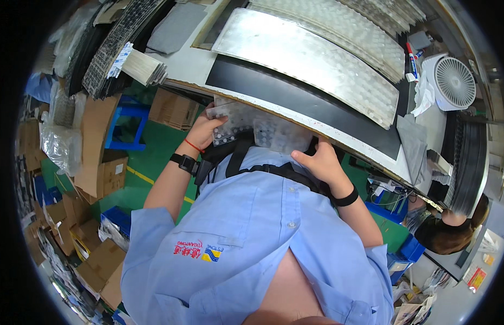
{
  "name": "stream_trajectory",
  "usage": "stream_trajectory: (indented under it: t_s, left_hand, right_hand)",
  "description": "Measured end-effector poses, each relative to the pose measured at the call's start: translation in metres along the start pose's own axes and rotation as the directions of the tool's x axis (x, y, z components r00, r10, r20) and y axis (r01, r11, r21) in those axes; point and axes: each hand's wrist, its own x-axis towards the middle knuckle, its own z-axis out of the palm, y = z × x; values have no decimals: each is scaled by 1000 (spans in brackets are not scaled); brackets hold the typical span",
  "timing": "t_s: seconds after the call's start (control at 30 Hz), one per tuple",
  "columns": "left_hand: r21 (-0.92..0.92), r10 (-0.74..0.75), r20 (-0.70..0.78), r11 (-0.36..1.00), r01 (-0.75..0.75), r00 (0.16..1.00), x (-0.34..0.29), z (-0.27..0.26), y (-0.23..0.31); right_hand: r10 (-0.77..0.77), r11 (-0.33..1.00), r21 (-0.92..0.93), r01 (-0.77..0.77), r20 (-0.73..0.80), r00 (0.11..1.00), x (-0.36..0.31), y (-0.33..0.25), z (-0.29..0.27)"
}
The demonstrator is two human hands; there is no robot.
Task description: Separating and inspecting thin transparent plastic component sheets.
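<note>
Below the table's front edge, in my lap, lie translucent plastic sheets with small round grey dots. My left hand [204, 130] is closed on the left dotted sheet [230, 127], thumb on top and fingers behind it. To the right lies a second dotted sheet [279, 135], partly under the table edge. My right hand [323, 161] is at its right side, with the thumb by its lower corner. The other right fingers are largely hidden by the sheet and table edge, so their grip does not show.
On the table, a long pale panel [306, 62] lies over a black mat [295, 89], with stacked textured clear sheets [338, 32] behind. A white fan [454, 84] stands at right. Cardboard boxes [173, 108] and a blue stool [124, 127] are left. Another person's head [447, 233] shows at right.
</note>
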Motion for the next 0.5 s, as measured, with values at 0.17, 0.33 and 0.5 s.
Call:
stream_trajectory:
  t_s: [0.17,0.33,0.5]
  left_hand:
    - [145,106,-18,984,-102,994,-14,12,2]
    - [180,14,-100,984,4,995,-21,-8,-1]
    - [315,51,-64,949,-28,997,-25,-11,-4]
  right_hand:
    - [34,998,59,-21,-229,973,0,27,5]
    - [217,910,403,-93,-274,937,-5,65,0]
    - [77,997,37,-68,-463,883,-10,119,-1]
